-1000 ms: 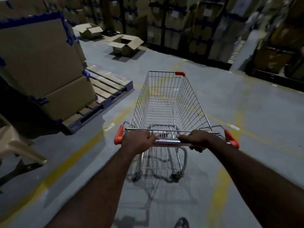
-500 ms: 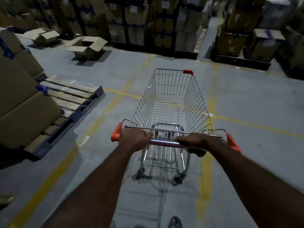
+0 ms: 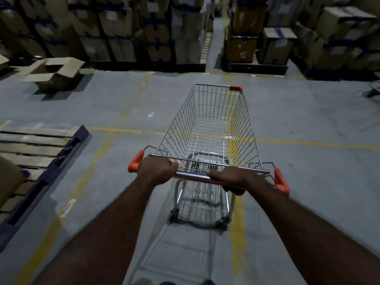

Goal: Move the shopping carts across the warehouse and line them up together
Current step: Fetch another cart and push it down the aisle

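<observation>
A metal wire shopping cart (image 3: 211,128) with orange corner caps stands right in front of me on the grey floor, its basket empty. My left hand (image 3: 157,168) grips the left part of the chrome handle bar. My right hand (image 3: 230,177) grips the bar's right part, thumb lying along the top. The cart points at a narrow aisle between stacks of boxes. No other cart is clearly in view; a dark shape at the far right edge is too blurred to name.
A wooden pallet (image 3: 39,153) with a cardboard box on it lies close on the left. An open cardboard box (image 3: 55,74) sits on the floor at the far left. Stacked boxes (image 3: 127,31) line the back, more stacks (image 3: 273,44) to the right. Yellow floor lines (image 3: 308,142) cross ahead.
The cart and my view have swung to the right and moved forward. The pallet and big boxes have slid off to the left; the aisle gap now lies ahead. Both hands keep their grip.
</observation>
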Available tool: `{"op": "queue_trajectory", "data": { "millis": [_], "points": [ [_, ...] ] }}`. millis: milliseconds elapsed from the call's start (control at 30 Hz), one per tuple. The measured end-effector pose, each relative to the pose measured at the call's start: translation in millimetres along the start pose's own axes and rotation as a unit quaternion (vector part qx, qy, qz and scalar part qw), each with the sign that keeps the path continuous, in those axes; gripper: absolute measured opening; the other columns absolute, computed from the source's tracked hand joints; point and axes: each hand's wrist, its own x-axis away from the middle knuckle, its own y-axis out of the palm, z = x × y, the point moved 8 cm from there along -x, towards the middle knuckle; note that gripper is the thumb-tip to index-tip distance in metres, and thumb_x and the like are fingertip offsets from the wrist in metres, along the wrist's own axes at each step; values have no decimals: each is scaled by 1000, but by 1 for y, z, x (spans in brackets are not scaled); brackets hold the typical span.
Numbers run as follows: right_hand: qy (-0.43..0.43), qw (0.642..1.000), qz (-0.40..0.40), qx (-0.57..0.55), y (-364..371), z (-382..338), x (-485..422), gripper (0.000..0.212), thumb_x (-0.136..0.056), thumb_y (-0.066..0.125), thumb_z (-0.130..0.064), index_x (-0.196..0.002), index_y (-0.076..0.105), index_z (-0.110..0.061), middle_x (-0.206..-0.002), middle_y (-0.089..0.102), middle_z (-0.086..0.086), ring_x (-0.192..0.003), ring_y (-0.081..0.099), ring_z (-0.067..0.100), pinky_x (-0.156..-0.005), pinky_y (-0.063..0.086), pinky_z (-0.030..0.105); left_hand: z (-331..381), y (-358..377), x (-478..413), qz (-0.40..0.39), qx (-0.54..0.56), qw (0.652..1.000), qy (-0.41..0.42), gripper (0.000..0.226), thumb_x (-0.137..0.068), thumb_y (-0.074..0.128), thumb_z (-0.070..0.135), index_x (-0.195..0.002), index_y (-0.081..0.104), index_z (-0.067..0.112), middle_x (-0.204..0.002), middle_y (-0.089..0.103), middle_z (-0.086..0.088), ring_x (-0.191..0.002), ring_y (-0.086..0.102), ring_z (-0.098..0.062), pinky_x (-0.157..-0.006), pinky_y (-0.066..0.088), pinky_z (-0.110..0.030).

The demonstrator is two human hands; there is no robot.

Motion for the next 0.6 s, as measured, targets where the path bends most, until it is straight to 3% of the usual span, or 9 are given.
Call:
{"op": "queue_trajectory", "data": {
  "millis": [100, 267, 467, 600],
  "points": [
    [8, 1000, 16, -14, -18, 12, -4, 84, -81, 44, -87, -64, 62, -7, -46, 52, 3, -36, 44, 18, -51, 41, 24, 21, -5, -24, -3, -3, 1000, 27, 53, -99, 27, 54, -84, 67, 22, -80, 62, 2, -78, 58, -16, -70, 42, -33],
    [15, 998, 52, -31, -52, 33, -21, 87, -77, 43, -91, -65, 64, -7, -54, 57, 6, -38, 47, 19, -52, 43, 24, 52, -15, -76, 4, -10, 998, 68, 52, -96, 29, 53, -85, 68, 21, -78, 60, 2, -78, 57, -17, -66, 36, -32],
    [53, 992, 105, -42, -99, 55, -38, 91, -70, 37, -97, -69, 68, -12, -61, 62, 5, -45, 50, 17, -50, 41, 22, 97, -31, -148, 15, -21, 990, 139, 53, -95, 31, 52, -85, 70, 19, -74, 57, 3, -78, 58, -20, -66, 36, -31],
    [81, 986, 138, -45, -129, 69, -47, 91, -72, 31, -97, -70, 68, -14, -61, 63, 2, -44, 53, 15, -48, 42, 21, 129, -39, -196, 17, -19, 982, 185, 55, -94, 31, 54, -84, 71, 18, -77, 63, 1, -78, 60, -19, -72, 46, -30]
  ]
}}
